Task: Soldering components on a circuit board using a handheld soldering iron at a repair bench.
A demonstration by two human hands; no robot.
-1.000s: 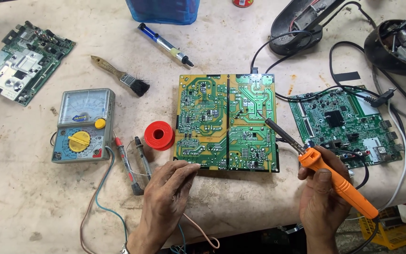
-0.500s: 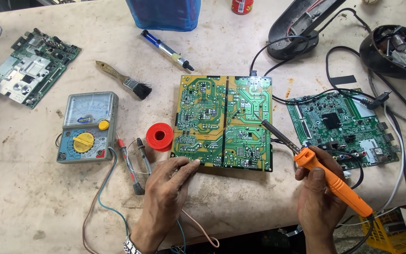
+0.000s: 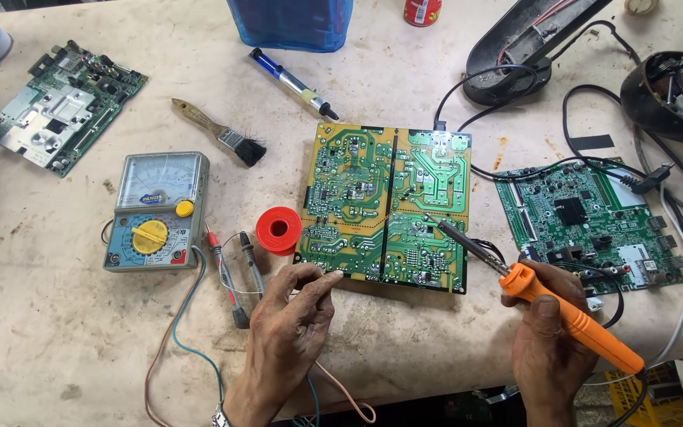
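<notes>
A yellow-green circuit board point(image 3: 357, 186) lies solder side up in the middle of the bench. My right hand point(image 3: 551, 356) grips an orange soldering iron point(image 3: 575, 324) like a pen, its metal tip resting over the board's lower right part. My left hand point(image 3: 286, 332) sits at the board's near edge with thumb and forefinger pinched together. A thin solder wire point(image 3: 373, 229) seems to run from them across the board. A red solder spool point(image 3: 278, 231) stands just left of the board.
An analog multimeter point(image 3: 156, 209) with probes point(image 3: 231, 269) lies at left. Behind it are a brush point(image 3: 219, 134), a desoldering pump point(image 3: 294, 83), a green board point(image 3: 61, 107) and a blue container point(image 3: 290, 20). Another green board point(image 3: 586, 221), cables and black housings point(image 3: 515, 55) crowd the right.
The soldering iron's tip has shifted slightly toward the board's near part. My left hand has stayed pinched at the board's edge. The view moved a little.
</notes>
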